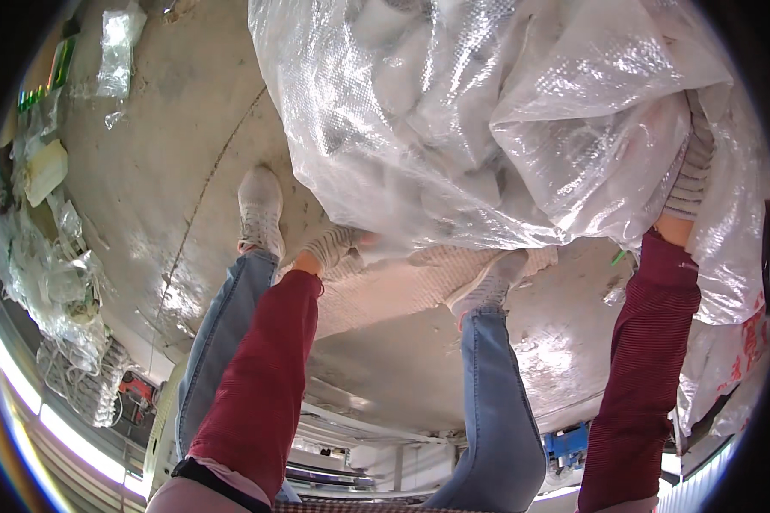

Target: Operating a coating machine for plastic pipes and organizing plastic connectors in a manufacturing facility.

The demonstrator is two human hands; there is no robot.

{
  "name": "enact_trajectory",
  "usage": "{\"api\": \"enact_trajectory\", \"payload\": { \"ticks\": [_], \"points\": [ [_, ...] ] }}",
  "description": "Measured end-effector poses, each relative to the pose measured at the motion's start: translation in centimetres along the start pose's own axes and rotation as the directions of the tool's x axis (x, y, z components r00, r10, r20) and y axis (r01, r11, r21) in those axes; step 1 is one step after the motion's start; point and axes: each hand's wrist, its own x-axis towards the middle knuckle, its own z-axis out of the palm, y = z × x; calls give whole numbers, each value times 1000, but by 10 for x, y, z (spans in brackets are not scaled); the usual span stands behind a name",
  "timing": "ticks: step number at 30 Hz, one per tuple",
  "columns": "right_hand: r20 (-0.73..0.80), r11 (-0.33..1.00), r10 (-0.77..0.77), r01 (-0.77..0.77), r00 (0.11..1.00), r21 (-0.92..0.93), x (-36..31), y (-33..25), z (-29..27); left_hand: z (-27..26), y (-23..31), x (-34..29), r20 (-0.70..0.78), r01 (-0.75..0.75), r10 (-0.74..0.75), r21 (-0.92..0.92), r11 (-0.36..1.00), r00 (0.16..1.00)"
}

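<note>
A large translucent woven plastic sack, bulging with pale contents I cannot make out, fills the upper middle and right. At its lower left edge my left hand, in a grey-and-white striped glove, is closed against the plastic; part of its fingers is hidden there. My right hand, in a similar striped glove, reaches up among the loose folds at the sack's right side. Plastic covers its fingers. Beneath the sack's near edge lies a flat pale textured sheet, between my two shoes.
My shoes stand on a stained concrete floor with a dark crack. Clear plastic wrappings are heaped along the left, near a red tool-like object. Another plastic bag with red print lies at the right.
</note>
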Motion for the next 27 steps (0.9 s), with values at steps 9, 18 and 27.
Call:
{"api": "enact_trajectory", "payload": {
  "ticks": [9, 18, 27],
  "points": [
    [-149, 991, 45, -25, 988, 133, -39, 1, -34, 28, -15, 4, 4, -192, 203, -322, 927, 979],
    [-158, 893, 241, -155, 958, 422, -151, -32, -17, 10, 3, -45, -117, -6, -8, -115, 993, 993],
    [-245, 713, 605, -378, 757, 591, -327, 0, 34, -139, 130, -215, -295, 76, 3, 254, 964, 955]
  ]
}}
